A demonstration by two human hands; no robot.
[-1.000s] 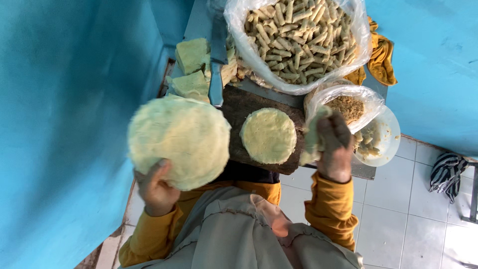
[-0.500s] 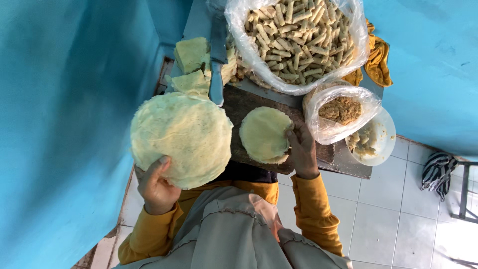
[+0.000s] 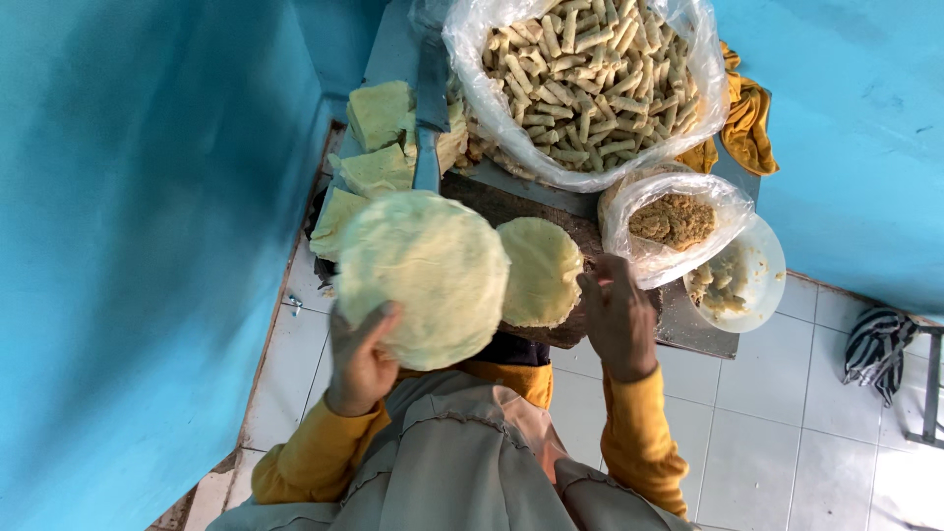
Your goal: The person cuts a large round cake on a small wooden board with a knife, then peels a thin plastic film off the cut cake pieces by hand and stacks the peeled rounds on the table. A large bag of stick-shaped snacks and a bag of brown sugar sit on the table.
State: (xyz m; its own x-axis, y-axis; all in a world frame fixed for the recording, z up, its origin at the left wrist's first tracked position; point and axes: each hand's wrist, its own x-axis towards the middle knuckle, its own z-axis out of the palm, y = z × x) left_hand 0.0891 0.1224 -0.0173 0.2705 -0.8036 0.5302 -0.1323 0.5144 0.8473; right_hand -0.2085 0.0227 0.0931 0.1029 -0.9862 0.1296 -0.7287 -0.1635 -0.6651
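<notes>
Item: single round wrapper, flat on the dark board, directly left of the right hand, which is the nearer hand. Right fingers loosely curled, touching the wrapper's right edge. Left hand, left of the wrapper, grips the raised stack of wrappers, thumb on top.

Matt, soft dough wrappers, a rough dark wooden board, glossy clear plastic bags, smooth white tiles.
</notes>
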